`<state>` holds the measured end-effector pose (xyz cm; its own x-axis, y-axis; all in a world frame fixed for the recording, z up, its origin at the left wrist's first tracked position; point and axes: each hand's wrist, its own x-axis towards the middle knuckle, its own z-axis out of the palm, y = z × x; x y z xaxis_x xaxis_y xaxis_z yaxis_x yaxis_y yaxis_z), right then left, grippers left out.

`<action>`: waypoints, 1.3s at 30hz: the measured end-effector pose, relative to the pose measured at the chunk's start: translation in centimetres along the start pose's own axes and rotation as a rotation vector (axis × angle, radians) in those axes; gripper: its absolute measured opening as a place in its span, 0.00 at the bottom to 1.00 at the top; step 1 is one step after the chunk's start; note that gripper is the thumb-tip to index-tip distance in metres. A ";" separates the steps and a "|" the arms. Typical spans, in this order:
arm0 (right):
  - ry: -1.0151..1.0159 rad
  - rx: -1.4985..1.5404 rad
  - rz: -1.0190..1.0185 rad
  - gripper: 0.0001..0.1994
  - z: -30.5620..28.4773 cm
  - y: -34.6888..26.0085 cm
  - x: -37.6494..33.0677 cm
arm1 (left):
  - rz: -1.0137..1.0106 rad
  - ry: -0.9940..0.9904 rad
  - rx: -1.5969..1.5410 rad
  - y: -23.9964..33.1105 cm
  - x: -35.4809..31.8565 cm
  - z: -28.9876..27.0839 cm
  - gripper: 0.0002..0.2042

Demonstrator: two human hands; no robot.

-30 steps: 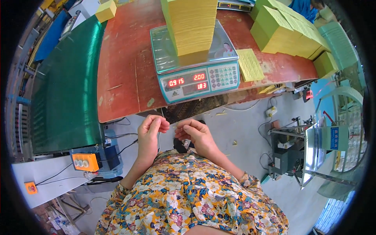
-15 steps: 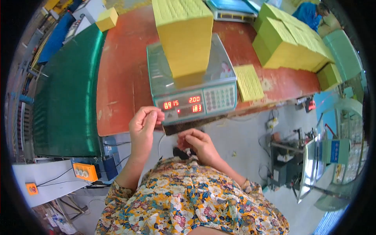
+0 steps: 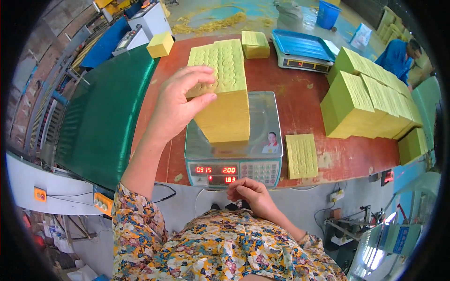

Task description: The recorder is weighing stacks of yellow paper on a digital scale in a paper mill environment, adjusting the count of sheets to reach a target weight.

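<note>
A tall stack of yellow paper sheets (image 3: 225, 114), stamped on top with rows of round marks, stands on the metal pan of a digital scale (image 3: 262, 110). Red digits glow on the scale's front panel. My left hand (image 3: 180, 96) is raised at the near left of the stack's top, thumb and fingers apart, holding nothing; whether the fingertips touch the paper, I cannot tell. Just below the display, in front of the scale, my right hand (image 3: 251, 194) hovers with its fingers loosely curled in and nothing visible in them.
A thin yellow pad (image 3: 301, 156) lies right of the scale on the red table (image 3: 290, 107). Several big yellow stacks (image 3: 370, 103) fill the right side, near a person in blue (image 3: 396, 61). Behind stands a second scale (image 3: 302, 49). A green-topped surface (image 3: 105, 112) adjoins on the left.
My left hand has risen from beside the display to the stack's top, its fingers spreading. My right hand stays low, curled. The view has tilted up, showing more of the far table.
</note>
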<state>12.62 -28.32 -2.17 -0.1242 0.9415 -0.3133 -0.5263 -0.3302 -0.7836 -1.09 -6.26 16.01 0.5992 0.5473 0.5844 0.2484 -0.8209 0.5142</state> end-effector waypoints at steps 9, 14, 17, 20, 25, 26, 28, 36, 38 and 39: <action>-0.105 0.012 0.046 0.09 -2.0 -1.7 0.6 | -0.102 -0.030 -0.067 0.3 0.7 0.2 0.06; -0.072 0.025 0.031 0.09 -1.7 -1.8 1.0 | 0.040 -0.012 0.138 0.0 0.3 0.3 0.06; -0.043 0.015 0.003 0.10 -1.2 -1.6 1.3 | 0.170 0.007 0.189 0.0 0.7 0.4 0.06; -0.011 0.004 -0.032 0.10 -0.1 -1.6 1.5 | 0.297 0.047 0.298 0.1 0.8 0.0 0.05; 0.066 0.080 -0.109 0.12 0.6 -2.4 1.1 | 0.410 0.008 0.257 3.5 -1.0 -0.1 0.05; -0.001 0.163 -0.221 0.15 0.6 -3.1 0.9 | 0.432 -0.022 0.258 4.1 -2.0 0.2 0.05; -0.067 0.246 -0.379 0.22 1.2 -5.5 0.0 | 0.441 -0.080 0.255 4.9 -4.2 0.8 0.05; 0.173 -0.186 -0.565 0.20 3.3 -8.2 0.3 | 0.617 -0.082 0.341 3.3 -9.7 4.4 0.17; 0.347 -0.280 -0.579 0.17 2.5 -6.9 -0.2 | 0.403 -0.003 0.177 3.1 -10.0 5.6 0.20; 0.339 -0.277 -0.568 0.17 1.8 -6.3 -0.7 | 0.185 0.081 0.033 3.3 -10.3 6.3 0.24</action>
<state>14.49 -26.76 3.90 0.3971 0.9152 0.0688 -0.1940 0.1570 -0.9684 -1.67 -15.62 7.74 0.5736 0.3971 0.7164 0.1656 -0.9128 0.3734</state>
